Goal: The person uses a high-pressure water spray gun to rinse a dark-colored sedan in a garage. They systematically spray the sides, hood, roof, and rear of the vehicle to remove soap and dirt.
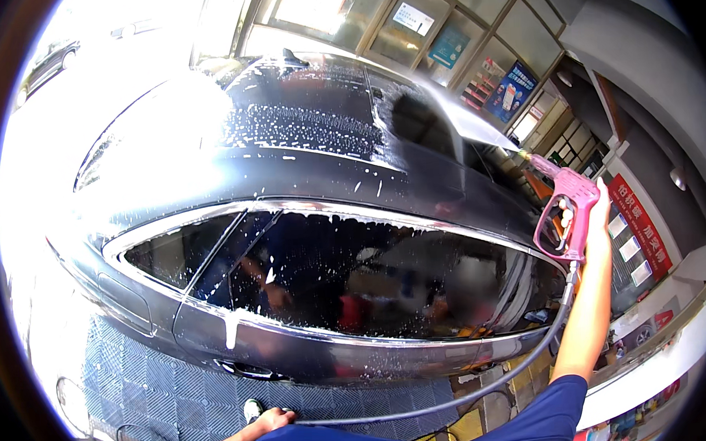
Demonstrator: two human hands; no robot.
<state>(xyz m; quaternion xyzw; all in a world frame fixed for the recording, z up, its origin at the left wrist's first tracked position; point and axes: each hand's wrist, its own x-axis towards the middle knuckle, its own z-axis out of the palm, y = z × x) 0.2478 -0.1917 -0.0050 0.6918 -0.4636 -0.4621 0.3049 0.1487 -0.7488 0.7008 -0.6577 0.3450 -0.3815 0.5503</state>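
My right hand point(598, 214) is raised at the right with its fingers wrapped round a pink pressure washer gun point(574, 191). A white fan of water point(475, 124) leaves its nozzle toward the roof of a dark car point(303, 171). Foam point(302, 128) dots the left part of the roof, while the sprayed part at the right looks dark and wet. Low down, my left hand point(275, 418) is closed round the grey hose point(424, 413), which curves up to the gun's handle. Foam streaks also lie along the side window point(355, 275) and door.
Blue-grey ribbed floor mats point(180, 401) lie beside the car, with yellow tiles point(468, 424) farther right. Glass doors point(408, 29) with posters stand beyond the roof. A red wall board point(641, 224) hangs at the right. Another car point(47, 68) is outside at the far left.
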